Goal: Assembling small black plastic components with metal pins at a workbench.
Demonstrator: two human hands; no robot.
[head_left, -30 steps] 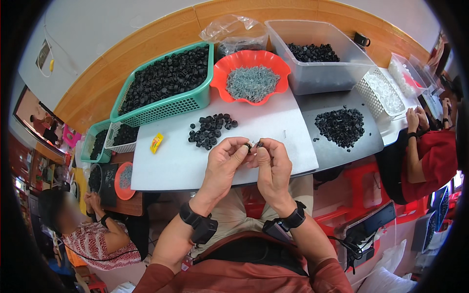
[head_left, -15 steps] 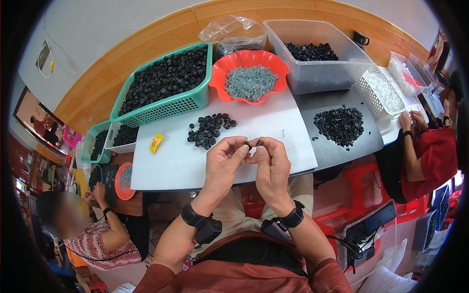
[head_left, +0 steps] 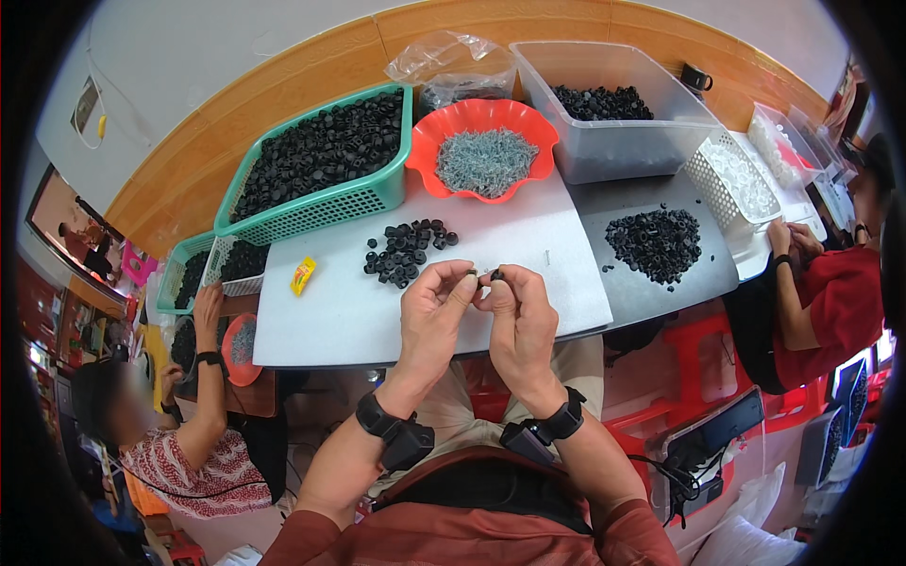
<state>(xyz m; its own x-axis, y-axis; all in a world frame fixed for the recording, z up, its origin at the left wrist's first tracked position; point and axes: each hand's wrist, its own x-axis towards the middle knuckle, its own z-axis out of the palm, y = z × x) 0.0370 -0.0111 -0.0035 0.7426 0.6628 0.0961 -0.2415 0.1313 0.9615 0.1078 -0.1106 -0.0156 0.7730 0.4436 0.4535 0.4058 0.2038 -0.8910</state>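
The left hand [head_left: 432, 311] is pinched narrow, thumb against forefinger, on a small black part [head_left: 475, 275] that is mostly hidden by the fingers. The right hand [head_left: 521, 316] is pinched the same way on a black cap [head_left: 496, 275], which sits at the tips of its thumb and forefinger. The two pieces are just beside each other, between the hands; whether they touch is too small to tell. Both hands are over the near part of a white sheet [head_left: 321, 330] on the desk [head_left: 706, 274].

Beyond the left hand, near its fingers, lies a loose group of black caps [head_left: 404, 253]. A yellow packet [head_left: 302, 275] lies to the left of that group. Farther back stand a green basket [head_left: 311, 219] full of black pieces, a red bowl [head_left: 427, 127] of thin grey screws and a clear tub [head_left: 623, 160] partly filled with black pieces. To the right of the sheet, well apart from the right hand, a heap of small black pieces [head_left: 653, 243] lies on the bare dark desk. Other people sit to the left and right, their hands at work near baskets.
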